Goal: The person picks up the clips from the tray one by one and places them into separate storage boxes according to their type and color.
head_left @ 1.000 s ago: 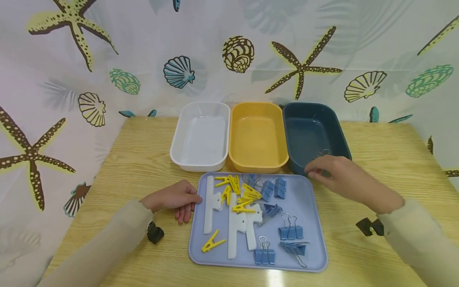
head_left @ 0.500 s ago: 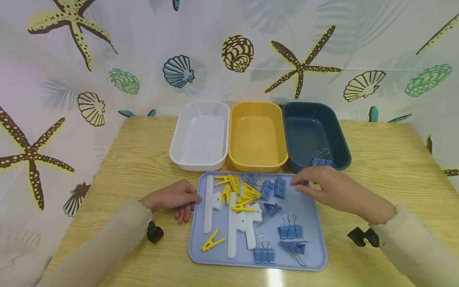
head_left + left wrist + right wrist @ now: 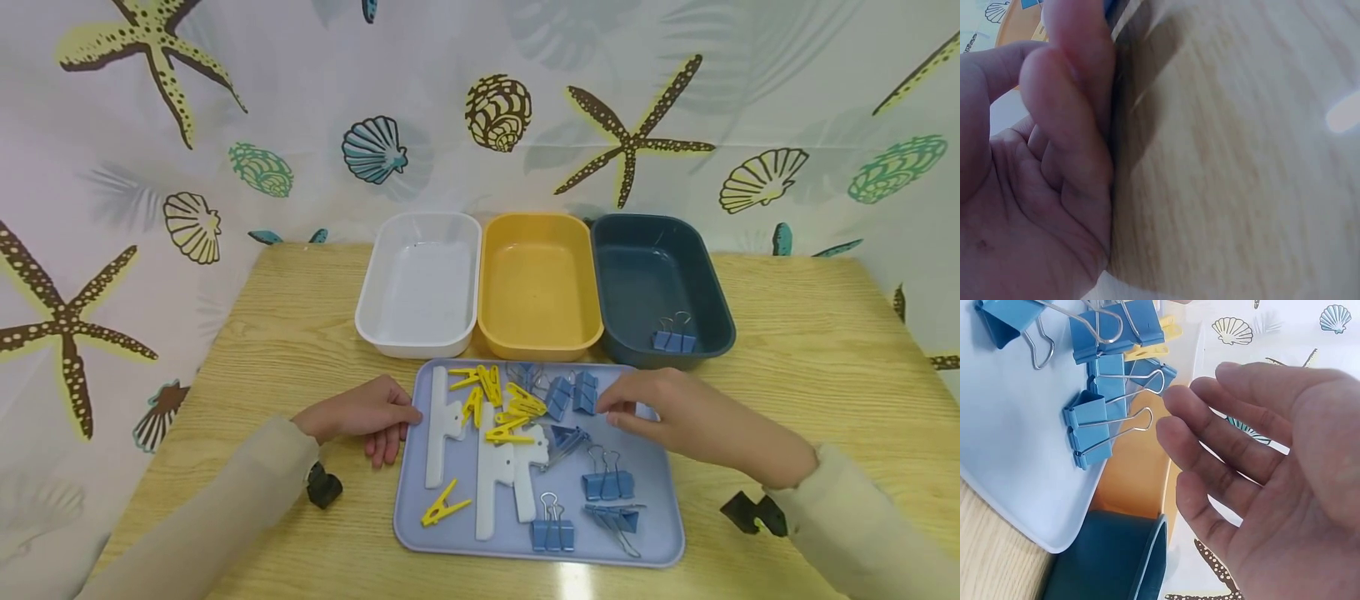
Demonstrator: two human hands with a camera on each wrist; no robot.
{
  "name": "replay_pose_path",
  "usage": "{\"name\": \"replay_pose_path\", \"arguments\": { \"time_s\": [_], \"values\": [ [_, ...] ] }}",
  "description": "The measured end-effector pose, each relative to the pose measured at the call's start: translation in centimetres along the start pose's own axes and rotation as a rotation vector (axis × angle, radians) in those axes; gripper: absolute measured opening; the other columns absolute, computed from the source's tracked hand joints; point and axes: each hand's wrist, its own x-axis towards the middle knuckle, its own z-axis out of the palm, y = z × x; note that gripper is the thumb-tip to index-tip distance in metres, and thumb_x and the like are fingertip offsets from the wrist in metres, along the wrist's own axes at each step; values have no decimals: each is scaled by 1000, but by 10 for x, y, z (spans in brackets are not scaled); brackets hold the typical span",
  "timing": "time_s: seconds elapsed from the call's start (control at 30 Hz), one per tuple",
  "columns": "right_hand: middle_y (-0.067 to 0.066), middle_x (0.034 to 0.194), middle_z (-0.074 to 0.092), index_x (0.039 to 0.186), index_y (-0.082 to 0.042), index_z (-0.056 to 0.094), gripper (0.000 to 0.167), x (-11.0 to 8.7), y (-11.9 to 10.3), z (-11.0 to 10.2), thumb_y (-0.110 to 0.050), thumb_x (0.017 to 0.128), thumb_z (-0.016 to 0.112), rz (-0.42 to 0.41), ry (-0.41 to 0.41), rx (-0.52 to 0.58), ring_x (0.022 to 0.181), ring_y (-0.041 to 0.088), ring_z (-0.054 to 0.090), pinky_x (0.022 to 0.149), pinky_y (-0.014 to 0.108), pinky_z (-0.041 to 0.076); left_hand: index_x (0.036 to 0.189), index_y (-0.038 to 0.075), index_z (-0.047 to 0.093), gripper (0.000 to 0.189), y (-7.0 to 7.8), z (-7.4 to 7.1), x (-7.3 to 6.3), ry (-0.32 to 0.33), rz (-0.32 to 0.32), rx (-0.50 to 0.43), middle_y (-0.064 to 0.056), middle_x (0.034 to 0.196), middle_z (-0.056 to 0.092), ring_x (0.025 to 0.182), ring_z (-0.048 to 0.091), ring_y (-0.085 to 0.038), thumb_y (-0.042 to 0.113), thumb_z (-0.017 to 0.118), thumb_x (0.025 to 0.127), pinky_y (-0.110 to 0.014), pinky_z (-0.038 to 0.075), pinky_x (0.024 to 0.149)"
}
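My left hand (image 3: 367, 410) is at the left rim of a lavender tray (image 3: 645, 533), thumb on the rim and curled fingers beside it, low against the table. In the right wrist view, my right hand (image 3: 1241, 469) has its fingers loosely bent and apart, with nothing between them. Its fingertips are right beside a blue binder clip (image 3: 586, 392) at the tray's far right, whose wire handles (image 3: 1141, 419) point toward the fingers. Another blue binder clip (image 3: 558, 397) lies just left of it. More blue binder clips (image 3: 607, 483) lie on the tray's right half.
White sealing clips (image 3: 495, 467) and yellow clothespins (image 3: 525, 403) share the tray's left half. Behind it stand a white bin (image 3: 420, 346), a yellow bin (image 3: 540, 346) and a dark blue bin (image 3: 660, 360). One binder clip (image 3: 673, 340) sits in the dark blue bin.
My right hand has moved from over the dark blue bin, left and nearer, to the clips at the tray's far right. A binder clip now shows in that bin. The left hand stays put.
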Motion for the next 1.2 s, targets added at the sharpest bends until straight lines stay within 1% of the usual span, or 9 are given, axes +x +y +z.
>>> {"name": "replay_pose_path", "arguments": {
  "time_s": [0.17,0.37,0.47,0.57,0.77,0.87,1.03,1.2],
  "values": [
    [-9,99,71,103,-17,72,14,0,-1,3,-18,91,66,1,-21,-13,90,4,63,80,31,56,67,-2,61,37,0,0,1,-1,-3,2,-11,54,66,40,62,-15,20,51,96,-22,47,39],
    [-8,98,72,102,-17,73,14,0,-1,6,-19,90,67,-6,-27,-7,89,1,62,80,30,55,68,-2,61,38,0,0,1,2,-5,8,-11,55,67,41,62,-15,21,52,96,-22,47,39],
    [-8,98,72,102,-17,73,14,-1,-1,6,-20,90,67,-28,-24,-2,89,3,64,80,29,55,68,-2,61,37,1,0,0,1,-4,7,-11,55,67,41,62,-15,21,51,96,-22,47,39],
    [-8,98,72,102,-18,73,14,-2,-1,7,-20,90,67,-33,-33,5,90,3,64,80,30,55,68,-2,61,37,1,0,0,1,-4,7,-11,55,67,41,62,-15,20,51,96,-22,47,39],
    [-10,98,72,103,-19,74,15,-2,-1,11,-21,89,68,19,-94,16,88,0,61,81,32,55,68,-2,61,37,1,0,0,-2,-6,0,-10,54,67,41,62,-14,20,51,96,-22,47,39],
    [-10,98,72,103,-19,74,16,-2,0,11,-21,89,68,20,-101,21,89,0,61,81,33,56,69,-2,61,37,0,0,0,-2,-5,-3,-10,54,66,40,62,-14,20,51,96,-22,47,39],
    [-11,96,71,103,-19,73,15,-3,0,12,-22,88,69,-11,-94,24,87,1,62,80,32,56,69,-2,61,37,1,1,0,-2,-3,0,-10,55,67,41,62,-14,20,51,96,-22,47,39],
    [-10,96,72,101,-18,74,14,-5,2,16,-19,88,70,-52,-77,32,88,2,64,79,29,56,69,-2,62,37,1,1,-1,2,-3,8,-11,55,67,41,62,-14,21,51,96,-22,47,39]
  ]
}}
